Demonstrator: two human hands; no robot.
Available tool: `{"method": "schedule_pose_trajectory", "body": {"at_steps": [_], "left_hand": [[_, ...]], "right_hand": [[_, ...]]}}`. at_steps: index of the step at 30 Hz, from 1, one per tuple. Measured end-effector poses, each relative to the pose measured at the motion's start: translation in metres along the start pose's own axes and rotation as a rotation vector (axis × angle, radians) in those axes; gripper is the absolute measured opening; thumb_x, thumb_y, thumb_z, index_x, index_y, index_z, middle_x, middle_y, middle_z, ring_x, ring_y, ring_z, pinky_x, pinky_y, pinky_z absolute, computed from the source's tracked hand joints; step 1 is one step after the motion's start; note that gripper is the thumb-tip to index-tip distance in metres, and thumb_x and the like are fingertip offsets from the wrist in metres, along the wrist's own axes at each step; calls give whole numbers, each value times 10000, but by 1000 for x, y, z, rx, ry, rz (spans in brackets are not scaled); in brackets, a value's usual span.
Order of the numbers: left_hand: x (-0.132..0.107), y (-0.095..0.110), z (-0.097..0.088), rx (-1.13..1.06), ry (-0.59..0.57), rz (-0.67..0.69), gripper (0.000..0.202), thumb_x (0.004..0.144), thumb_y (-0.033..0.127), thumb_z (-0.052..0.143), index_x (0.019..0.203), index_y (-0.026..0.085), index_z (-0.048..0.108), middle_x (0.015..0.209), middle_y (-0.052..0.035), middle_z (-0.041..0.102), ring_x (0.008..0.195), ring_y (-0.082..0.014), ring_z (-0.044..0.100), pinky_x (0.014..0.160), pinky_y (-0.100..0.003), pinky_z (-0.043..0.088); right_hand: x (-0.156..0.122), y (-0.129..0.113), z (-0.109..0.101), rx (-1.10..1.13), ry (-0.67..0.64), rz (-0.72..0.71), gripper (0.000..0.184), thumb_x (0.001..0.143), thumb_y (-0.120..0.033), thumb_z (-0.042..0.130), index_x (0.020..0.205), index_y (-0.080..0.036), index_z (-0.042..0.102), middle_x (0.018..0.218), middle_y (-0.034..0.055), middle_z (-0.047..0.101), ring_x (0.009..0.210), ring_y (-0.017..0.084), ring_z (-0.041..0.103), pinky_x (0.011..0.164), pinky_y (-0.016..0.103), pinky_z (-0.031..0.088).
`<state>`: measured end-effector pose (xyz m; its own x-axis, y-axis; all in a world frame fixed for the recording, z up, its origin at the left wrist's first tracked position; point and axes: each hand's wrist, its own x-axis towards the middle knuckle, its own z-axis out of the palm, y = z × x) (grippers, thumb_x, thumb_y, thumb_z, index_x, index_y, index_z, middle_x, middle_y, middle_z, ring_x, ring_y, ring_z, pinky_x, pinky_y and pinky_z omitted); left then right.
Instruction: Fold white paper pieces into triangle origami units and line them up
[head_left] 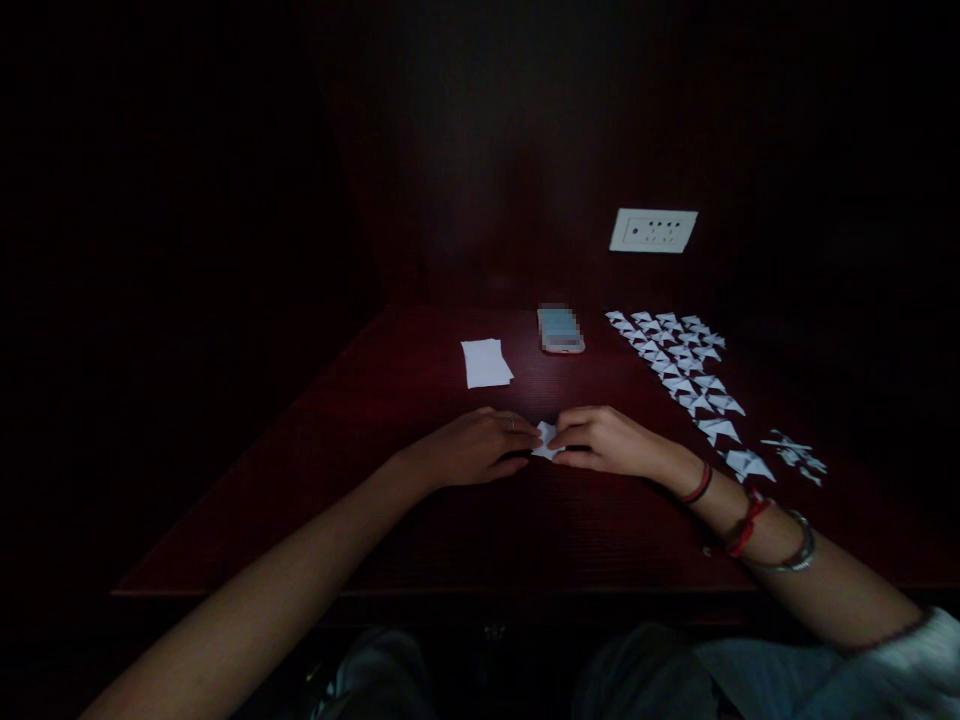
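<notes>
A small white folded paper (547,440) lies on the dark red table between my two hands. My left hand (484,447) grips its left edge with the fingertips, a ring on one finger. From the other side, my right hand (604,440) presses its closed fingertips on the paper's right part. The fingers cover both sides of the paper, so its full shape is hidden. Beyond my left hand rests a stack of white paper sheets (486,363), its edges slightly uneven.
Rows of folded white paper pieces (679,365) spread over the table's right side. Near them lies a little pile of thin paper scraps (796,455). A phone (561,330) is at the back, below a wall socket (654,231). The table's front edge (420,592) runs close to my lap.
</notes>
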<state>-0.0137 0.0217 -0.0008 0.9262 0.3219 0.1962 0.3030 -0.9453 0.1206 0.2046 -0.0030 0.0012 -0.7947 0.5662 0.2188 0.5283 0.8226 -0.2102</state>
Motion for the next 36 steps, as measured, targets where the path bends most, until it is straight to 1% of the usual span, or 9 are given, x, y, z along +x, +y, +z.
{"method": "schedule_pose_trajectory", "body": {"at_steps": [4,9,12,16,20,23,27,32,36], "left_hand": [[0,0,0,2,2,6,325,795,217,464,1119,238,457,1177,-28,456,1086,-171,390,884,-328,312],[1,1,0,-36,12,8,296,796,208,456,1090,216,487,1088,-34,515,1014,-163,451,863,-312,329],[1,2,-1,-54,-9,1,301,797,203,452,1097,219,479,1066,-30,529,997,-163,463,855,-310,336],[1,2,-2,-49,-24,-9,311,794,194,451,1103,223,470,1092,-38,514,1013,-171,454,856,-322,338],[0,4,-3,-46,-47,-3,316,795,189,448,1110,205,460,1109,-45,501,1025,-169,444,873,-319,330],[0,6,-3,-47,-45,-23,334,789,202,458,1123,197,443,1110,-54,496,1014,-176,452,872,-330,333],[-1,8,-3,-61,-35,-58,393,775,222,482,1158,186,402,1113,-72,489,1004,-184,461,857,-335,350],[0,9,-5,-82,-29,-48,392,767,204,491,1152,202,415,1114,-61,496,1015,-180,460,859,-327,353],[1,9,-5,-78,-40,-34,417,764,185,491,1169,228,401,1127,-43,495,1033,-183,447,875,-341,339]], "right_hand": [[1,-1,1,-14,3,2,212,794,-241,437,873,-160,616,789,38,555,704,113,506,668,243,392],[3,-2,2,-16,2,18,192,784,-201,430,807,-150,614,771,35,542,681,106,491,652,234,377],[4,-1,6,37,26,69,167,767,-180,439,783,-146,602,758,27,533,652,93,476,618,217,367],[6,4,11,146,73,142,144,745,-156,444,746,-144,588,674,1,525,593,79,448,569,203,351],[7,8,11,274,56,186,154,738,-145,445,771,-141,596,713,12,569,623,85,479,587,212,361],[8,10,10,352,37,241,157,730,-156,458,782,-145,605,735,16,584,636,89,495,589,217,369],[10,13,10,389,40,313,147,712,-164,477,756,-148,616,730,12,581,646,89,501,593,216,370],[12,16,14,451,35,414,140,692,-180,492,732,-138,619,720,14,595,637,92,509,584,217,373],[14,18,16,474,28,452,130,679,-190,498,706,-139,614,687,8,599,616,92,511,572,216,375]]}}
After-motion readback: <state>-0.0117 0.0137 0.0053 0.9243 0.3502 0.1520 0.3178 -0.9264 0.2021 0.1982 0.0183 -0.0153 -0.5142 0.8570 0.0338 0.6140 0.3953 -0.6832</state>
